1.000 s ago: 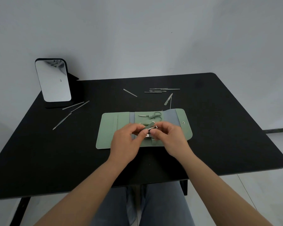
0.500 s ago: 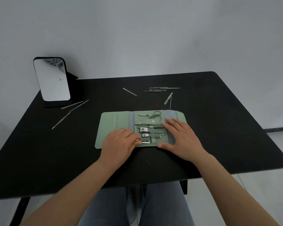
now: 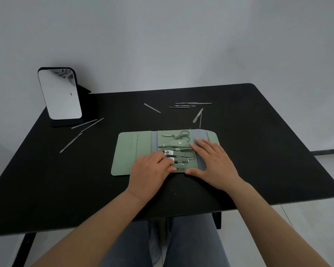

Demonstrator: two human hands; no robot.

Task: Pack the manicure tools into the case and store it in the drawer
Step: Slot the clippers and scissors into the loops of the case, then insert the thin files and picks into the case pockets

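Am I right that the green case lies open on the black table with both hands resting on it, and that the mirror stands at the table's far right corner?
Not quite: the head view shows the mirror at the far left corner. The rest holds: the green case lies open on the black table, with the left hand and right hand on it.

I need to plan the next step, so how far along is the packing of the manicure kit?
Partly done. The scissors, nippers and clippers sit strapped in the open green case. The left hand and right hand rest flat on it, holding nothing. Left: thin tools by the mirror and at the far edge, closing the case, the drawer.
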